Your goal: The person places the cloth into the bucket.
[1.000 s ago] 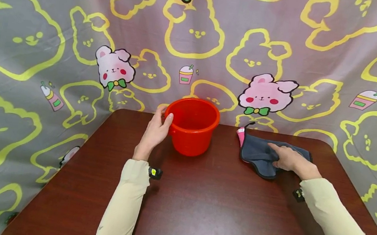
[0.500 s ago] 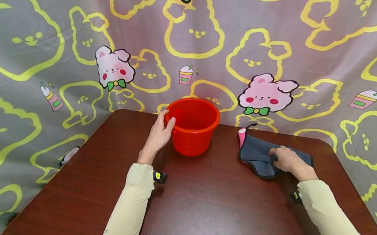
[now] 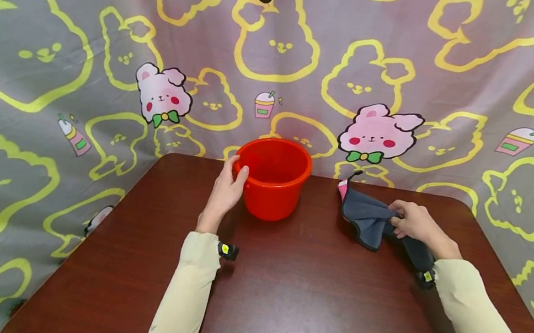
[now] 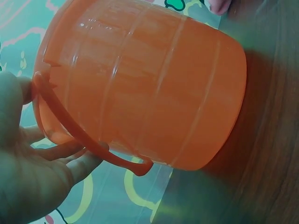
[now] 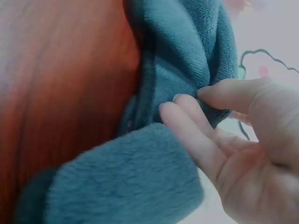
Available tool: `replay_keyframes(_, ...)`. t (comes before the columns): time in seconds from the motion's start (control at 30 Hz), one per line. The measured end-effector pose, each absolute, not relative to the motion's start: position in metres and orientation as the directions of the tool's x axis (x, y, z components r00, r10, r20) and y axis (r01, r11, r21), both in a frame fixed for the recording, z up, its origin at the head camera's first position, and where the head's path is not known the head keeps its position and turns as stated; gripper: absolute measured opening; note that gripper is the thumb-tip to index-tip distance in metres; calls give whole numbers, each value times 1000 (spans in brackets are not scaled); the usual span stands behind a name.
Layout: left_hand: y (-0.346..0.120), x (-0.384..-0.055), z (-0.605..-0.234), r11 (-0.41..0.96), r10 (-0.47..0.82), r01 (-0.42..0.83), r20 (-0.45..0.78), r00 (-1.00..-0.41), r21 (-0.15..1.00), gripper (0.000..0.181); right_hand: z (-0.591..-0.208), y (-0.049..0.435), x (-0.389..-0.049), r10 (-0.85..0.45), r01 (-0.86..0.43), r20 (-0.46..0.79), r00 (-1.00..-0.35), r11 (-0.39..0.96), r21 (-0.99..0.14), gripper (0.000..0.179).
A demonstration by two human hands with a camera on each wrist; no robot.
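A red plastic bucket (image 3: 270, 200) stands upright toward the back of the table. At its left rim is my left hand (image 3: 223, 194), holding it with the thumb on the near side and fingers on the far side. The bucket's handle (image 4: 74, 128) hangs down along the wall, and my fingers pass behind it in the left wrist view. To the right, my right hand (image 3: 414, 226) pinches a dark grey cloth (image 3: 366, 217) between thumb and fingers. The cloth is gathered into folds at the pinch, and its plush pile shows in the right wrist view.
The cloth has a pink corner (image 3: 342, 189) with a small tag and a dark loop. Brown wooden table (image 3: 300, 304) lies under everything. A patterned curtain (image 3: 308, 71) hangs close behind the table's back edge and along its sides.
My right hand has taken a pinch of the cloth and raised it, drawing the spread cloth into folds. My left hand has shifted slightly right at the bucket's rim. The bucket stays in place.
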State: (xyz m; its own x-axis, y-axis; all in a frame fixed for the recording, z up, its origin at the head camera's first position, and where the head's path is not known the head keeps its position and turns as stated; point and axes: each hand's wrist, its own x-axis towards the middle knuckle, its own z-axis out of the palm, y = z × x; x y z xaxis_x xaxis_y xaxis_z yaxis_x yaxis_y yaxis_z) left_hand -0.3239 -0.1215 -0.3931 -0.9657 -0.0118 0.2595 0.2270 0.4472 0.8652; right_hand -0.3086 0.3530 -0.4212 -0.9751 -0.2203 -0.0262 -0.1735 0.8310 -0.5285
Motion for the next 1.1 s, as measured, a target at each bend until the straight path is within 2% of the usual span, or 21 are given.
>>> replay_keyframes(0.2,-121,-325,-395,440,-2,234,261,-965,867,59,-404,355,-301,-157,-157,45,-987,847,-507,30)
replay_keyframes(0.5,-121,-323,-394,435,-8,227,256,-967,871,58,-384,347,-293,-110,-176,141,-984,744,-645,31)
replay_keyframes(0.6,-121,-322,-394,438,-8,233,263,-965,868,58,-378,345,-292,-113,-194,161,-981,669,-717,32)
replay_keyframes(0.8,-121,-322,-395,431,-3,237,264,-964,871,58,-363,334,-290,-88,-220,202,-976,437,-872,34)
replay_keyframes(1.1,-121,-320,-393,428,2,226,249,-969,875,59,-334,314,-289,-27,-271,275,-961,294,-917,34)
